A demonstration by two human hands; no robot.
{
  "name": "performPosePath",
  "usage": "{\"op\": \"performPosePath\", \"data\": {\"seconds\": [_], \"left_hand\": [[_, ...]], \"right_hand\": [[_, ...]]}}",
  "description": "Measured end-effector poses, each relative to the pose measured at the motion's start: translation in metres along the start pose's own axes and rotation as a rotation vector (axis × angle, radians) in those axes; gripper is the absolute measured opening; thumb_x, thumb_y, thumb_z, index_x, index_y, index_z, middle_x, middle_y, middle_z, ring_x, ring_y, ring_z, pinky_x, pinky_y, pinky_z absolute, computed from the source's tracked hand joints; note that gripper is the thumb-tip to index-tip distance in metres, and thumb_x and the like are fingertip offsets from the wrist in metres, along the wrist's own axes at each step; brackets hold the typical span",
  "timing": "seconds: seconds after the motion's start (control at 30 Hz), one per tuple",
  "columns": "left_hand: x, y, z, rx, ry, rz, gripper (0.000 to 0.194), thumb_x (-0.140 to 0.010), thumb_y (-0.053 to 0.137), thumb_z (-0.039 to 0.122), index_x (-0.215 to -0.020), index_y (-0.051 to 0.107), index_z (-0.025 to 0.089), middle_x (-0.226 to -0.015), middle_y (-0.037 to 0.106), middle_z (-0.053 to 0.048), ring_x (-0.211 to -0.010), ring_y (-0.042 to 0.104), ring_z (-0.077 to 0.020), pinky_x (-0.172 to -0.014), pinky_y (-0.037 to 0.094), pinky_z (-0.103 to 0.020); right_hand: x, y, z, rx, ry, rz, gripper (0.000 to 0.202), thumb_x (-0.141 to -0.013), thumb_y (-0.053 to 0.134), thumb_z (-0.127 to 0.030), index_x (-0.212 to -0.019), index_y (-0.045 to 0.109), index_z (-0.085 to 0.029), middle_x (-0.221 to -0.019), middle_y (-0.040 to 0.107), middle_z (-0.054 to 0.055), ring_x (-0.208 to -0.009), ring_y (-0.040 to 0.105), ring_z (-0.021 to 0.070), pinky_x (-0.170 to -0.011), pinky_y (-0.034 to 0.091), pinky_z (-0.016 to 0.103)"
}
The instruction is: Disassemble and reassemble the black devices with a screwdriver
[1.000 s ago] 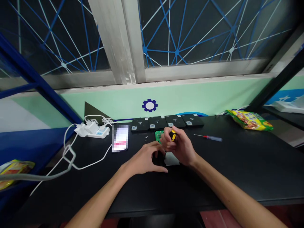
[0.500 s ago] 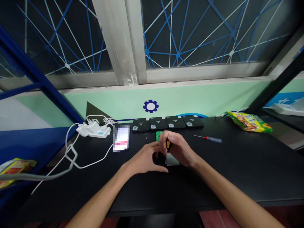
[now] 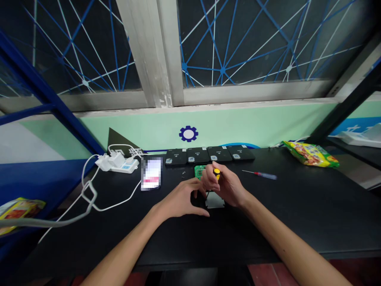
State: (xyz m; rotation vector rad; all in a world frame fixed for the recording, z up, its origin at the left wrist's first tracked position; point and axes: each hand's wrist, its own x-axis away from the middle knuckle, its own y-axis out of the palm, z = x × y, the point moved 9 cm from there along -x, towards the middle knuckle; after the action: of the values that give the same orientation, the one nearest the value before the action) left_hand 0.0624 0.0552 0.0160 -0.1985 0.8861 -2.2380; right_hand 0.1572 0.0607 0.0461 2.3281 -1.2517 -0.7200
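My right hand (image 3: 222,182) is closed around a screwdriver with a yellow and black handle (image 3: 217,172). Its thin shaft points down beside a silver metal plate (image 3: 214,200). My left hand (image 3: 181,198) braces the black electronics case beneath, with fingers at its left side and the thumb stretched along the near edge. The dark case blends into the tabletop, so its outline is hard to make out. Just beyond my fingers, a green circuit board (image 3: 199,172) shows, partly covered by my right hand. The screwdriver's tip cannot be made out clearly.
Several black boxes (image 3: 197,155) stand in a row along the wall. Small loose screws (image 3: 183,174) lie left of the board. A second screwdriver (image 3: 266,175) and a snack bag (image 3: 311,154) are rightward. Leftward are a phone (image 3: 151,173) and a power strip (image 3: 126,166) with cables.
My right hand has turned, and the screwdriver handle now stands more upright with its yellow end showing. More of the circuit board and metal plate is visible. My left hand stays about where it was.
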Motion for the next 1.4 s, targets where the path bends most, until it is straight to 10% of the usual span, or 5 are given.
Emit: {"op": "performPosePath", "data": {"seconds": [0.27,0.5,0.83,1.17,1.4], "left_hand": [[0.0,0.0,0.0,-0.024,0.014,0.004,0.045,-0.074,0.096,0.05,-0.105,0.078,0.023,-0.118,0.07,-0.006,-0.089,0.064,-0.0196,-0.08,0.055,-0.034],[-0.001,0.0,0.0,-0.03,-0.009,-0.01,0.044,-0.073,0.097,0.049,-0.102,0.078,0.022,-0.123,0.069,-0.006,-0.088,0.063,-0.0186,-0.08,0.055,-0.033],[-0.002,0.0,0.001,0.002,-0.015,-0.022,0.045,-0.074,0.096,0.051,-0.103,0.076,0.022,-0.118,0.07,-0.006,-0.093,0.066,-0.0217,-0.083,0.056,-0.036],[-0.002,-0.001,-0.001,-0.013,-0.029,-0.008,0.046,-0.073,0.096,0.052,-0.1,0.077,0.021,-0.116,0.07,-0.007,-0.087,0.063,-0.0199,-0.08,0.056,-0.034],[-0.001,0.0,-0.001,0.008,-0.019,-0.018,0.048,-0.074,0.095,0.051,-0.109,0.077,0.023,-0.117,0.07,-0.007,-0.092,0.066,-0.0213,-0.082,0.056,-0.036]], "right_hand": [[0.005,-0.004,-0.004,-0.09,0.01,0.005,0.035,-0.099,0.063,-0.048,-0.077,0.054,-0.022,-0.06,0.029,-0.007,-0.056,0.017,0.0137,-0.06,0.03,0.03],[0.003,-0.004,-0.007,-0.013,-0.033,0.0,0.035,-0.104,0.06,-0.043,-0.077,0.059,-0.02,-0.077,0.05,0.001,-0.068,0.045,0.017,-0.068,0.041,0.032],[0.007,0.004,-0.001,-0.025,0.055,-0.034,0.045,-0.105,0.05,-0.059,-0.082,0.06,-0.021,-0.06,0.032,-0.005,-0.058,0.032,0.0162,-0.062,0.039,0.03],[0.005,0.0,-0.008,0.044,-0.019,-0.031,0.043,-0.103,0.057,-0.046,-0.07,0.063,-0.018,-0.086,0.051,0.005,-0.076,0.051,0.0198,-0.069,0.048,0.034],[0.006,-0.001,-0.004,-0.032,0.034,0.009,0.041,-0.108,0.052,-0.052,-0.085,0.065,-0.02,-0.06,0.033,-0.006,-0.056,0.029,0.0143,-0.064,0.042,0.029]]}}
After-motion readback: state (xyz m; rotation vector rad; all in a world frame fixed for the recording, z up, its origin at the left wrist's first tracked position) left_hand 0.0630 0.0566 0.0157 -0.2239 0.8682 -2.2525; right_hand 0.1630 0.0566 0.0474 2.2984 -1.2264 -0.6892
